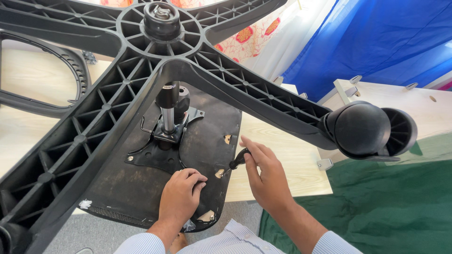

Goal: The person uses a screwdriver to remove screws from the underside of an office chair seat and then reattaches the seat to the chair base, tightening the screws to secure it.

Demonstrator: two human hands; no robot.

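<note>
An upturned office chair lies on a light wooden board (282, 164), its black seat underside (141, 188) facing up. My left hand (181, 195) rests on the seat underside, fingers curled, next to a small metal bracket (220, 173) near the seat's right edge. My right hand (263, 176) grips a screwdriver with a black handle (239, 159), its tip at that bracket. The black metal seat plate (155, 153) and the gas lift column (168, 113) stand just beyond my left hand. The star-shaped chair base (117, 89) looms over them.
A black caster wheel (369, 129) sits on the base leg reaching right. A black armrest loop (56, 80) lies far left. A green cloth (376, 207) covers the floor at right, blue fabric (376, 37) hangs behind. Another pale board (400, 99) with metal fittings lies at right.
</note>
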